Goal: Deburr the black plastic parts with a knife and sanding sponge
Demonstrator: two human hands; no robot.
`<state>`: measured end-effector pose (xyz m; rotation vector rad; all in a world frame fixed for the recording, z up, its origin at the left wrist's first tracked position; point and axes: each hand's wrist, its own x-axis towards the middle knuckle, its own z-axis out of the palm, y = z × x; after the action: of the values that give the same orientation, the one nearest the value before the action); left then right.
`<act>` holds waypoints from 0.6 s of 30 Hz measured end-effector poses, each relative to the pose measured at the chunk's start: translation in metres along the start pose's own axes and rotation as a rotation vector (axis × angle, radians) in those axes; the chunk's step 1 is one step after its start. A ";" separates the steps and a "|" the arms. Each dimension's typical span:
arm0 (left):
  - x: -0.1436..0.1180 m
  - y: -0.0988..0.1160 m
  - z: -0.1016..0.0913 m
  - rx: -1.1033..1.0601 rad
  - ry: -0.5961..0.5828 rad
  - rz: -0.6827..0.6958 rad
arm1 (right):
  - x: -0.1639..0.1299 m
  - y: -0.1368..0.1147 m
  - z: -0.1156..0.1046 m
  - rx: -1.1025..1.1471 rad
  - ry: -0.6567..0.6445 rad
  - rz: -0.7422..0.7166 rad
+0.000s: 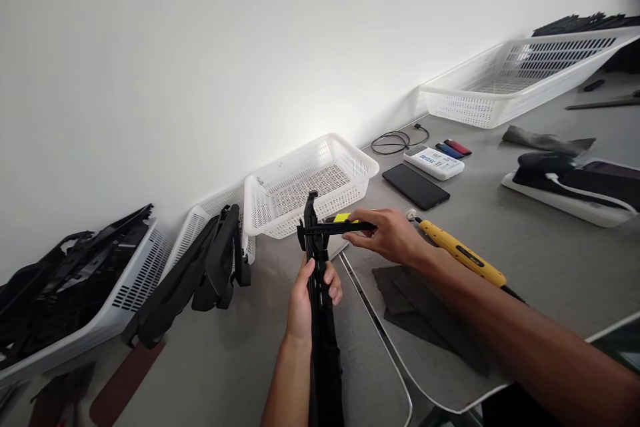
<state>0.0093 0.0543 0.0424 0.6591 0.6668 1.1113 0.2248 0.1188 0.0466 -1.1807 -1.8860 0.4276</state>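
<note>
My left hand point(303, 300) is wrapped round a long black plastic part point(323, 327), which stands tilted up in front of me, its narrow tip pointing away. In my right hand point(387, 233) is a black caliper point(337, 227), held by its beam from the right. The caliper's jaws lie around the part near its upper end; whether both jaws touch it I cannot tell. Beside my right fingers a bit of bright yellow point(343, 217) shows. Just beyond the part's tip is a white basket point(310, 190).
Black parts point(215, 267) lean over another white basket point(187, 233) on the left. To the right lie a yellow-handled tool point(463, 250), dark cloth point(425, 307), a phone point(416, 186), a white power bank point(434, 162) and a cable point(393, 142). A large basket point(465, 107) stands behind.
</note>
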 end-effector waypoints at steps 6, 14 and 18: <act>0.000 0.000 0.000 0.014 0.005 -0.017 | 0.000 0.005 -0.002 0.027 -0.034 0.007; 0.000 0.002 -0.003 0.054 -0.010 -0.030 | 0.000 0.003 -0.002 0.033 -0.039 0.021; 0.000 0.000 -0.005 0.043 -0.010 -0.020 | 0.000 0.003 -0.002 0.031 -0.038 0.023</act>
<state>0.0059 0.0551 0.0389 0.6928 0.6887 1.0770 0.2282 0.1203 0.0458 -1.1823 -1.8933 0.4936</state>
